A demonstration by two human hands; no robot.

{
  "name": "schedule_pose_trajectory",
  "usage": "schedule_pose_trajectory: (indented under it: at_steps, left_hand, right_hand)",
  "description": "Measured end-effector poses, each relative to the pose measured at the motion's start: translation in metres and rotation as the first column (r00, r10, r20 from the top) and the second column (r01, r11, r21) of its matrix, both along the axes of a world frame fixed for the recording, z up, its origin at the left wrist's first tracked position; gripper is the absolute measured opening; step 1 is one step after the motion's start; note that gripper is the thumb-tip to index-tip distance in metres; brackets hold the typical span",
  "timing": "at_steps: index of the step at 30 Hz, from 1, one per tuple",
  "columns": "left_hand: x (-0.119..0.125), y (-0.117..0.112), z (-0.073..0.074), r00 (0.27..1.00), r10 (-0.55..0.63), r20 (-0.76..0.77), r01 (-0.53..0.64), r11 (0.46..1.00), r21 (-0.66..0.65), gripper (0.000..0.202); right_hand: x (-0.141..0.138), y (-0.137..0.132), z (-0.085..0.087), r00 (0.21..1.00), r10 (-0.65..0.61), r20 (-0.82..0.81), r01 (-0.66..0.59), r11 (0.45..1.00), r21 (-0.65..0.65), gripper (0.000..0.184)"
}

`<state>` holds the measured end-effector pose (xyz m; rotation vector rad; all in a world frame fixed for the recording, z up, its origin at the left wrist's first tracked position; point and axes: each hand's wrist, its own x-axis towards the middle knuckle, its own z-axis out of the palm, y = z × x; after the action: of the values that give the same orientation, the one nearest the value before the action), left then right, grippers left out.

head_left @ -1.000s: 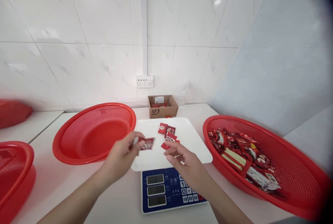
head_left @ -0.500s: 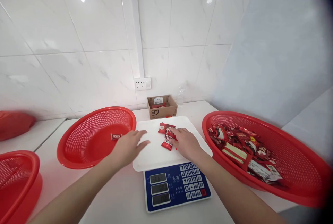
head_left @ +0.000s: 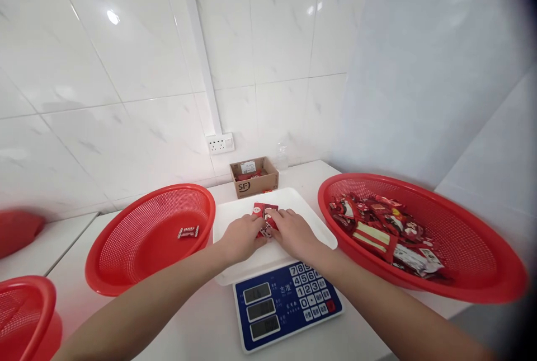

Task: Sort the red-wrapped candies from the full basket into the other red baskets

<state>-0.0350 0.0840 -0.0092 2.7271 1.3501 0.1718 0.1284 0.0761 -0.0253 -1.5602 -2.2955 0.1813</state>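
Several small red snack packets [head_left: 265,207] lie bunched on the white tray of the digital scale [head_left: 310,212]. My left hand [head_left: 242,238] closes on the bunch from the left, its fingers curled against the wrappers. From the right, my right hand [head_left: 294,232] presses in on the same packets, fingers bent over them. Both hands partly cover the bunch, and the fingertips meet it near the tray's middle. Below the tray sits the scale's blue panel [head_left: 287,330] with keys and three displays.
At right, a red basket [head_left: 482,232] holds many wrapped snacks. To the left stands another red basket [head_left: 138,254] with one small packet [head_left: 188,231] inside. Part of a third basket [head_left: 25,288] shows at lower left. Behind the tray are a cardboard box [head_left: 257,183] and a clear bottle [head_left: 282,154].
My left hand has moved right, from the tray's left edge onto the packets. Both hands have come together and closed around them. The view has shifted slightly.
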Motion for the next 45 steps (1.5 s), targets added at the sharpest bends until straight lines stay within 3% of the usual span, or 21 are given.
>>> schedule_pose_trajectory:
  at_steps: [6,9,11,14,17,19,21,23,25,28,31,35,39,42,45]
  left_hand:
    - [-0.005,0.001,-0.004,0.995,0.072,0.062,-0.072,0.997,-0.002,0.038]
    - [-0.007,0.001,-0.004,0.989,0.093,0.113,-0.09,0.996,-0.025,0.033]
    - [-0.007,0.0,-0.002,0.981,0.093,0.17,-0.085,0.995,-0.053,0.029]
    - [-0.007,-0.006,0.003,0.957,0.074,0.28,-0.038,0.99,-0.133,0.025]
    - [-0.01,-0.014,0.012,0.926,0.089,0.367,-0.003,0.974,-0.228,0.022]
    - [-0.018,-0.019,0.019,0.908,0.147,0.392,-0.045,0.965,-0.259,0.025]
    - [-0.033,-0.02,0.027,0.885,0.242,0.398,-0.146,0.956,-0.255,0.031]
    - [-0.057,-0.016,0.033,0.85,0.358,0.388,-0.289,0.93,-0.226,0.035]
    - [-0.085,-0.009,0.035,0.808,0.475,0.349,-0.435,0.88,-0.19,0.038]
    - [-0.123,0.001,0.031,0.756,0.602,0.255,-0.582,0.798,-0.157,0.038]
    - [-0.138,0.004,0.023,0.741,0.645,0.187,-0.633,0.763,-0.126,0.038]
    - [-0.114,-0.007,0.019,0.794,0.563,0.23,-0.553,0.826,-0.113,0.039]
    - [-0.062,-0.025,0.02,0.862,0.386,0.327,-0.32,0.917,-0.238,0.039]
    - [-0.027,-0.034,0.015,0.87,0.267,0.414,-0.134,0.937,-0.321,0.038]
    - [-0.007,-0.038,0.006,0.847,0.219,0.485,-0.045,0.938,-0.345,0.03]
  right_hand:
    - [0.002,0.003,0.0,0.996,-0.002,-0.085,-0.001,0.999,-0.038,0.045]
    - [0.002,0.004,0.0,0.983,0.037,-0.181,-0.05,0.996,-0.072,0.048]
    - [0.001,0.004,0.0,0.937,0.067,-0.342,-0.108,0.989,-0.103,0.044]
    - [-0.001,0.002,0.004,0.805,0.082,-0.588,-0.209,0.966,-0.151,0.025]
    - [-0.002,0.0,0.013,0.705,0.072,-0.706,-0.317,0.922,-0.222,0.013]
    - [0.0,0.002,0.02,0.685,0.064,-0.726,-0.365,0.892,-0.266,0.015]
    - [0.005,0.004,0.026,0.754,0.074,-0.653,-0.328,0.903,-0.277,0.021]
    - [0.013,0.007,0.027,0.887,0.064,-0.458,-0.2,0.946,-0.255,0.022]
    - [0.02,0.007,0.024,0.968,0.017,-0.252,-0.075,0.972,-0.223,0.021]
    - [0.026,0.004,0.015,0.993,-0.012,-0.118,-0.015,0.975,-0.223,0.027]
    - [0.023,0.001,0.008,0.998,0.014,-0.058,-0.027,0.973,-0.228,0.036]
    - [0.015,0.0,0.005,0.998,0.04,-0.046,-0.049,0.974,-0.222,0.033]
    - [0.007,-0.007,0.008,0.986,0.074,-0.152,-0.103,0.976,-0.19,0.038]
    - [0.001,-0.019,0.01,0.903,0.194,-0.384,-0.249,0.964,-0.098,0.038]
    - [-0.003,-0.03,0.011,0.821,0.302,-0.484,-0.351,0.936,-0.012,0.039]
